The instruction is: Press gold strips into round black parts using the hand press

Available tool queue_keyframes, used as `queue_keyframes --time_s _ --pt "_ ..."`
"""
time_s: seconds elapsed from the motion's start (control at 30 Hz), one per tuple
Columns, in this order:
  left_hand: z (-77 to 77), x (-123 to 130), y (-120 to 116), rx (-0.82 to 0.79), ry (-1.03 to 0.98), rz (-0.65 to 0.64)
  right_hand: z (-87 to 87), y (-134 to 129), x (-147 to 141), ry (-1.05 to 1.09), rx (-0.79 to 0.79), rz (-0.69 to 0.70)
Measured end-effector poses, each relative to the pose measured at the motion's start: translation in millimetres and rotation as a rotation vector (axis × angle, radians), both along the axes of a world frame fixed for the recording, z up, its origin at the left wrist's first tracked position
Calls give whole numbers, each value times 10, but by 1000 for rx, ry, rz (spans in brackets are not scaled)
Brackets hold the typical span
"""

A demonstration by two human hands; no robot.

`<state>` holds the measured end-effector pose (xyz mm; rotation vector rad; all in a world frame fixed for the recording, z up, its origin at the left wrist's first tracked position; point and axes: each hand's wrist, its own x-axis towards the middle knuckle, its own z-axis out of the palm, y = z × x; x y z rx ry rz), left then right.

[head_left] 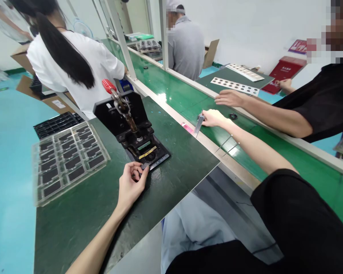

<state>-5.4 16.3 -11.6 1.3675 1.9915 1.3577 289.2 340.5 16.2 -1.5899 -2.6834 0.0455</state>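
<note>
My left hand (133, 180) pinches a small dark piece (144, 166) at the near edge of a black clamp fixture (157, 154) with a red-tipped lever (108, 86). The fixture stands on the green table (177, 171), its black plate raised. A yellow strip (148, 153) lies across its base. My right hand (213, 118) reaches over the rail at the belt's near side, its fingers closed on a bundle of thin grey rods (199, 123). Beside that bundle a pink-and-white label (188, 128) lies on the rail.
A clear tray (70, 161) of dark parts sits at the table's left. The green conveyor belt (183, 89) carries a black ring (233, 116). Two thin rods (225, 144) stick up by the rail. Another person's arm (263, 108) reaches over the belt from the right.
</note>
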Motion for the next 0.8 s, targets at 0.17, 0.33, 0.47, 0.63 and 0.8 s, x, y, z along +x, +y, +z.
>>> queue_keyframes --time_s 0.17,0.33,0.47,0.63,0.8 --pt "30 83 -38 77 -1 23 41 -814 744 427 81 -75" --pt "77 259 -147 180 51 -73 233 -1978 1164 979 441 -310" --pt "98 365 -198 136 -25 -262 223 -2802 854 1228 362 -396" --pt "156 411 -199 -83 -261 -515 -45 -3228 -111 1491 -264 -243" --pt "171 410 -154 -174 -449 -537 -170 -3141 -867 1571 -714 -24"
